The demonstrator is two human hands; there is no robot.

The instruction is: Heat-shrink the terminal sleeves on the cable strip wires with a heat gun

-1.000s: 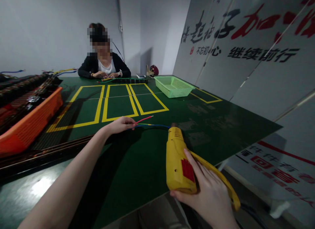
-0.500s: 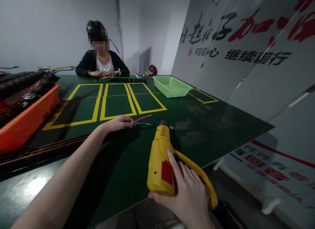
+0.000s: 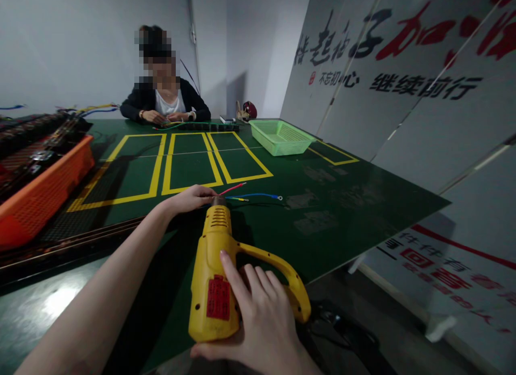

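My right hand [image 3: 262, 310] is closed around the body of a yellow heat gun [image 3: 212, 256] with a red label. Its metal nozzle [image 3: 218, 201] points away from me and lies close to the fingers of my left hand [image 3: 193, 197]; whether they touch I cannot tell. Out of my left fingers come a red wire [image 3: 234, 189], a blue wire [image 3: 260, 195] with a ring terminal at its end, and a short yellow-green wire [image 3: 239, 199]. The left fingertips are partly hidden behind the nozzle. My left forearm reaches over a long dark strip [image 3: 80, 243] on the table.
An orange basket [image 3: 48, 192] piled with dark wired parts stands at the left. A light green basket [image 3: 282, 143] sits at the back right. Yellow tape rectangles mark the green table [image 3: 258, 230]. Across it sits a person [image 3: 165, 100], hands at a dark wired strip [image 3: 209, 127].
The heat gun has moved left in my right hand, its nozzle now near my left fingers instead of by the blue wire's end. My left hand stays nearly in place with the wires.
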